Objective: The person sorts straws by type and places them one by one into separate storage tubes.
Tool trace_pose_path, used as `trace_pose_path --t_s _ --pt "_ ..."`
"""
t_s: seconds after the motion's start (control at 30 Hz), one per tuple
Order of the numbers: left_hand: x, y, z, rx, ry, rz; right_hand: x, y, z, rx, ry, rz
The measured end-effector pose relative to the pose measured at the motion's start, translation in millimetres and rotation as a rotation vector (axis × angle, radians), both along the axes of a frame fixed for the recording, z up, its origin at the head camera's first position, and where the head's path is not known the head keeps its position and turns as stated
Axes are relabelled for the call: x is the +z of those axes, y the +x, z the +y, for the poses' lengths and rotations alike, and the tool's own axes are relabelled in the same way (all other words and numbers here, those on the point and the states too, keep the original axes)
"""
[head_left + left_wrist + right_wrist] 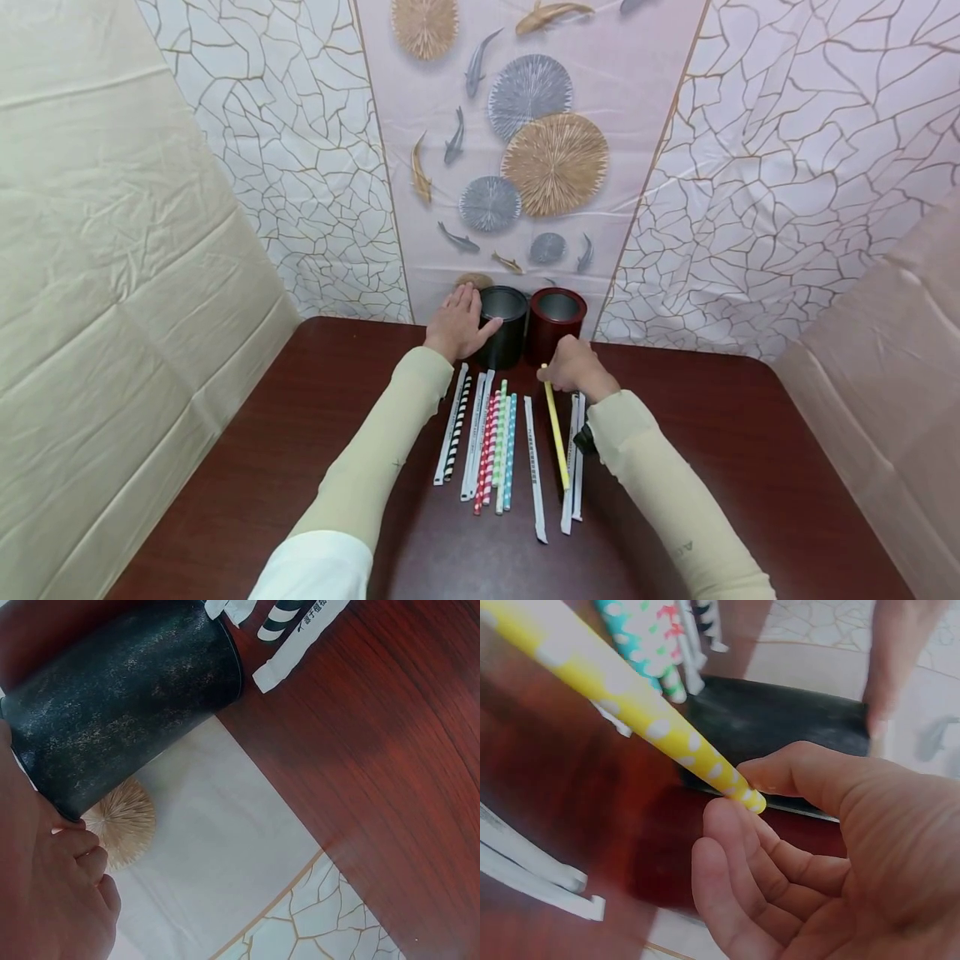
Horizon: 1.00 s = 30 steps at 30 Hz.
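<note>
My left hand is at the left side of a black canister. Its thumb lies across the near side and its fingers bend by the rim, as the left wrist view also shows. My right hand pinches one end of a yellow paper straw with white dots between thumb and fingers. That straw slants toward the front of the table, beside wrapped straws. Just behind the right hand stands a dark red canister, against the black one.
Red dotted straws, green ones and a blue one lie in the middle. A black-striped straw and white-wrapped straws lie left of them. One wrapped straw lies alone. A patterned cloth hangs behind the table.
</note>
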<state>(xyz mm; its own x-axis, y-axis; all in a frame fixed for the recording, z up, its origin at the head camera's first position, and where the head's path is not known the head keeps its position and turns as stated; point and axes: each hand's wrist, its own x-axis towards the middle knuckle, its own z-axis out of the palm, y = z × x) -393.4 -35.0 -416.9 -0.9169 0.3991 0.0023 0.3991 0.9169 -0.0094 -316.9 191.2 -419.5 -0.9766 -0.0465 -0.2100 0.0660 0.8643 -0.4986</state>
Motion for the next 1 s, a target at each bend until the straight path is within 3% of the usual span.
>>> trace_pose_path --t_s 0.43,0.6,0.77,1.0 --pt "4.8 3.1 -0.6 -0.011 -0.001 -0.011 75.9 -1.9 7 0.076 0.051 0.219" --pt "3.8 2.5 -0.3 -0.01 -0.01 -0.003 103.6 -2.1 9 0.112 0.046 0.374" --pt "1.5 -0.6 0.8 -0.009 -0.017 0.002 130.9 -0.2 9 0.07 -0.003 0.498" --pt "3.9 -1.0 0.0 -0.013 -0.008 -0.009 165.8 1.3 5 -0.02 -0.166 0.633"
